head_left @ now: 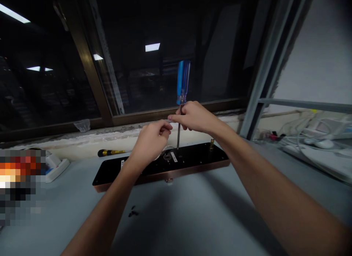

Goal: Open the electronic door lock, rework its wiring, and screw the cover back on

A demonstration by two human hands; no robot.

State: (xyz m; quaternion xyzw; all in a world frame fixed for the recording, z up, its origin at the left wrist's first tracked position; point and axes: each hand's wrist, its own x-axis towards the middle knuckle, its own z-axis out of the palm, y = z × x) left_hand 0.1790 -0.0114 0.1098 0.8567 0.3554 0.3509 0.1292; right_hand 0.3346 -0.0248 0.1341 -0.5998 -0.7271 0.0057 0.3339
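Observation:
My right hand [194, 117] is closed around the shaft of a screwdriver [183, 80] with a clear blue handle. The screwdriver stands nearly upright, its tip at the top of a long black panel with copper-coloured sides [195, 157]. Left of the shaft, my left hand [152, 140] hovers over the panel with curled fingers; whatever they may pinch is hidden. White labels, a round opening with a pale wire and a brass-coloured post [211, 144] show on the panel. Several small dark pieces, perhaps screws [133, 212], lie on the table in front.
A second screwdriver with a black and yellow handle [110, 152] lies behind the panel. The table [176, 219] borders a windowsill with a clear plastic cup [82, 125]. White devices and cables [321, 138] lie right, beyond a metal frame [254, 113]; a white power strip [57, 169] is left.

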